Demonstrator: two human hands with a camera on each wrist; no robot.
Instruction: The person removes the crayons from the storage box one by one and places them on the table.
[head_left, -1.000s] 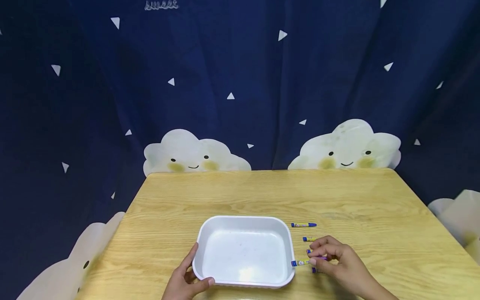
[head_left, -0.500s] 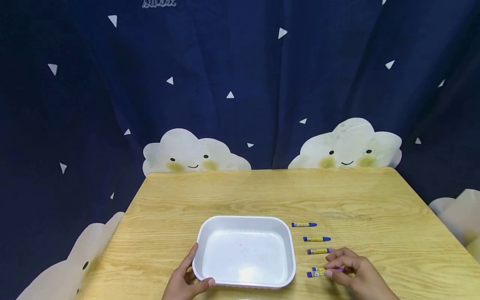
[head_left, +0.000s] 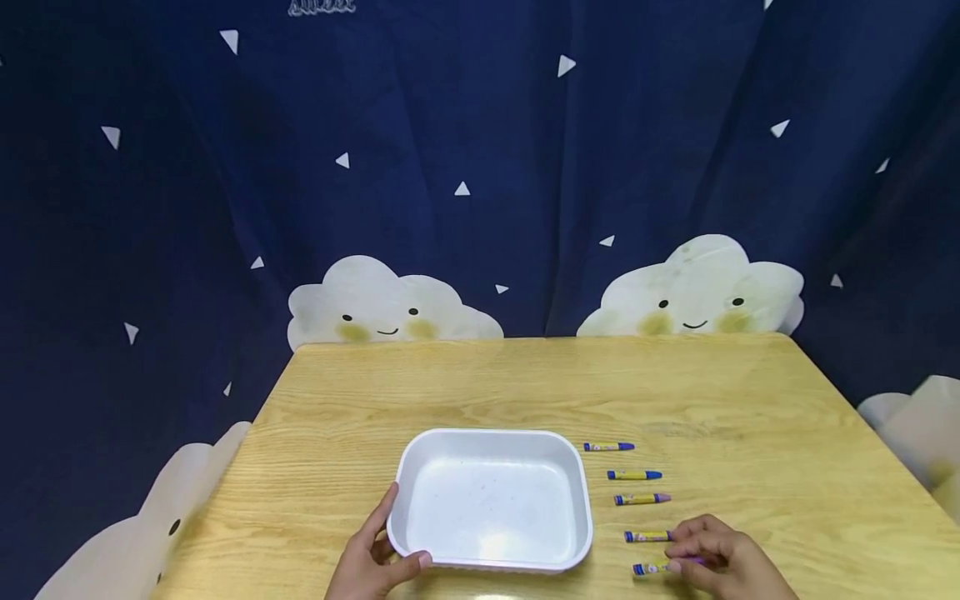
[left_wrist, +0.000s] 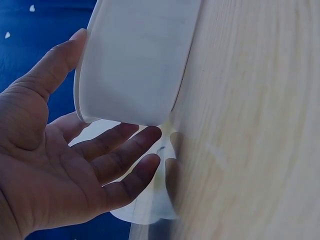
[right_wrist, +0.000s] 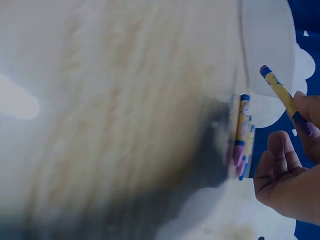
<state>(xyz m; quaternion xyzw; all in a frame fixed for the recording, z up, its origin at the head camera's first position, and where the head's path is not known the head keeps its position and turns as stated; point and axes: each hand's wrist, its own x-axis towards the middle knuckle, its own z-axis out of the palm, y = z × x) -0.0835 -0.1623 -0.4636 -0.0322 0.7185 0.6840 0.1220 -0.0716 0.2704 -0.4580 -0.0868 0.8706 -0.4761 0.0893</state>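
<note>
In the head view my left hand (head_left: 367, 554) holds the near left corner of a white plastic basin (head_left: 491, 439), thumb on the front rim and fingers along the left side. The left wrist view shows its thumb at the rim and fingertips against the basin's outer wall (left_wrist: 135, 60). My right hand (head_left: 731, 560) pinches a purple crayon (right_wrist: 280, 92) in a yellow wrapper between thumb and fingers. This crayon is tilted up in the right wrist view. Just beyond it lies another purple-tipped crayon (head_left: 647, 537), its tip partly behind my fingers.
Right of the basin, more crayons lie roughly parallel on the wooden table (head_left: 375, 392): a pinkish-purple one (head_left: 641, 499), a blue one (head_left: 633, 475) and a dark blue one (head_left: 608, 447). A navy curtain (head_left: 510, 167) with clouds and triangles hangs behind the table.
My right hand has moved right and toward the near edge with the crayon, away from the basin's rim. The crayons it covered now show. My left hand stays on the basin.
</note>
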